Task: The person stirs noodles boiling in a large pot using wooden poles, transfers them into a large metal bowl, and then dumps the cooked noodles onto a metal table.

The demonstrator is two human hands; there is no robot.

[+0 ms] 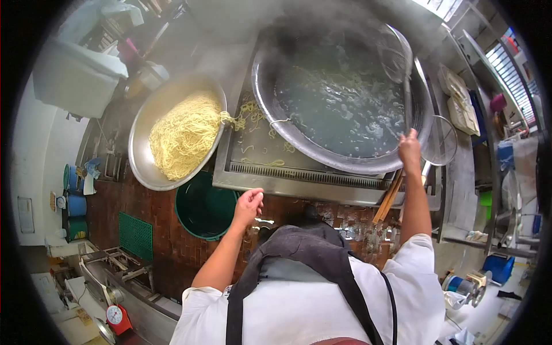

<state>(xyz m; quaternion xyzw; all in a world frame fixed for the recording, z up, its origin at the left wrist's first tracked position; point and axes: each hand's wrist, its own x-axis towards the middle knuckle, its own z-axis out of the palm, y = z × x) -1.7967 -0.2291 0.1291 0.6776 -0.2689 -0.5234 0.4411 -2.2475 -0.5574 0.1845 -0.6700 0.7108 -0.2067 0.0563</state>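
My right hand [409, 150] grips the handle of a wire-mesh skimmer [407, 98] at the near right rim of a large steaming pot [322, 158]. The skimmer's mesh head lies over the far right of the bubbling, cloudy water [345, 109] and is blurred by steam. Close to the stove's front edge, my left hand [249, 207] has its fingers curled in, with nothing visible in them. Left of the pot, a tilted metal bowl [138, 144] holds a heap of yellow noodles [187, 135]. Stray noodles [247, 118] hang over its rim and lie on the stove top.
Long wooden sticks [388, 198] lean at the pot's lower right, near a second round mesh strainer [440, 141]. A dark green tub [192, 210] stands on the wet brick floor beneath the bowl. At lower left is a red dial scale [117, 318]. Steam veils the far side.
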